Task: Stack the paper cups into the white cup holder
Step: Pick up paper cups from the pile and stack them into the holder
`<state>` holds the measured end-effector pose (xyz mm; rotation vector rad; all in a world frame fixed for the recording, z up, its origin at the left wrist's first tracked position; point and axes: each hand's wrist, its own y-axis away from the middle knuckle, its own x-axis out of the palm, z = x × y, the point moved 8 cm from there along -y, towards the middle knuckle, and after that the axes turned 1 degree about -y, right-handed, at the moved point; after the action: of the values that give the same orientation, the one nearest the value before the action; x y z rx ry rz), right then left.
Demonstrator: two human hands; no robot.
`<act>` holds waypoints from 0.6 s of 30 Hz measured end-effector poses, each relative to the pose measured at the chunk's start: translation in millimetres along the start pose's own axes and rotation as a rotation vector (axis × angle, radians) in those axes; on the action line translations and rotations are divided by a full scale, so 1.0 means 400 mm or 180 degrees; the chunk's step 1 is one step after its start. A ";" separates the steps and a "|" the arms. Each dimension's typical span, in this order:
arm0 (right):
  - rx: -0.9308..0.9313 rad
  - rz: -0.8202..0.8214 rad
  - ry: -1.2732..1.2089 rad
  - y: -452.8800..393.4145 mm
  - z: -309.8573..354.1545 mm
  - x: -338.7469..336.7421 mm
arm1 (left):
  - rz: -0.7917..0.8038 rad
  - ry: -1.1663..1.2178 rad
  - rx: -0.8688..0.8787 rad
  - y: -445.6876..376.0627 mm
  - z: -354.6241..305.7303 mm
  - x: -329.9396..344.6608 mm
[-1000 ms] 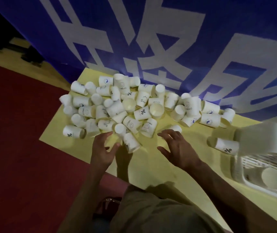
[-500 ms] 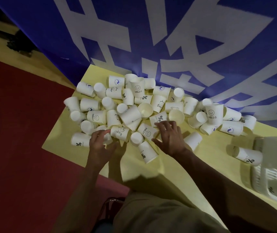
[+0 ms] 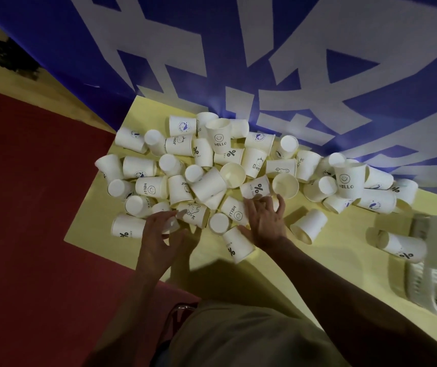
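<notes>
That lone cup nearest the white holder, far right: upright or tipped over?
Tipped over. The lone cup lies on its side on the yellow table, its open mouth facing left, beside the white cup holder.

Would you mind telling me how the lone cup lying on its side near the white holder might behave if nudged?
The lone cup lies on its side on the table, so it would probably roll, curving because it tapers. It looks empty and thin-walled: likely light and easily crushed.

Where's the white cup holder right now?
In the head view, the cup holder sits at the far right edge of the yellow table, just below a lone percent cup lying on its side.
</notes>
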<state>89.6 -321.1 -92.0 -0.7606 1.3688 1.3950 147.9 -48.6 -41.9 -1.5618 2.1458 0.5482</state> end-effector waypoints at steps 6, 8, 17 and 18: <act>-0.0085 -0.0486 -0.0482 0.007 -0.013 -0.052 | -0.0086 -0.0106 0.0161 -0.018 -0.006 -0.001; -0.0162 -0.0627 -0.0791 0.011 -0.013 -0.074 | -0.0173 -0.0215 0.0206 -0.021 0.001 -0.007; -0.0441 -0.1025 -0.1982 0.073 -0.002 -0.175 | -0.0794 -0.0925 0.0284 0.007 0.070 -0.022; -0.0491 -0.1076 -0.2005 0.082 0.002 -0.186 | -0.0875 -0.0976 0.0246 0.011 0.080 -0.020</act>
<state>81.9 -332.2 -12.0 -0.5480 0.6192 1.3203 149.3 -23.7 -63.6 -1.5810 1.6754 0.5632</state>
